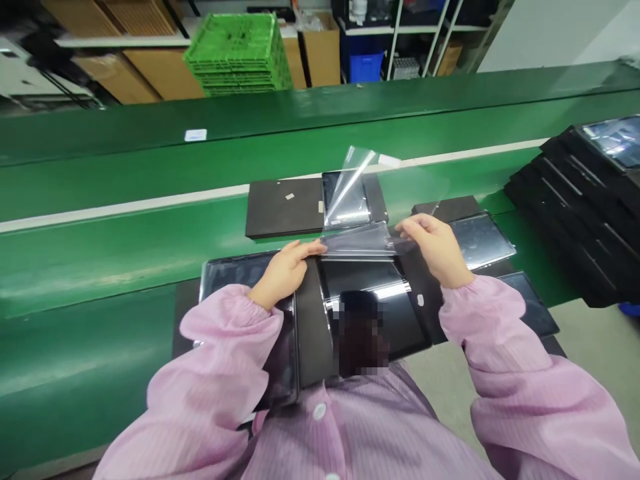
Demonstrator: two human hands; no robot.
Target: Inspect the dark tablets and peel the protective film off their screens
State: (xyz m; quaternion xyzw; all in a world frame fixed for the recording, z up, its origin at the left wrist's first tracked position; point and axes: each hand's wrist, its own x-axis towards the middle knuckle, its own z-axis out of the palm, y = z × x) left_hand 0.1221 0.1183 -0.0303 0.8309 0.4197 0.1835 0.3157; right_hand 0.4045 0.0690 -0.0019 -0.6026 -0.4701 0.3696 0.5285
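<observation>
A clear plastic film [357, 240] is lifted and curled over the top end of a black glossy screen panel [377, 310], which lies in front of me in a dark tray. My right hand [434, 245] pinches the film near its right edge, between thumb and forefinger. At the film's left edge, my left hand [286, 272] has its fingers stretched out, the fingertips touching the film or panel corner. The thumb sits apart from those fingertips. Another dark panel [250, 267] lies under my left wrist and sleeve.
Behind the film, another panel [353, 200] rests on a black tray [285, 207]. More panels [480, 240] lie to the right, beside a tall stack of black trays [575, 213]. A green ledge [320, 110] runs across the back; green crates [235, 53] stand beyond it.
</observation>
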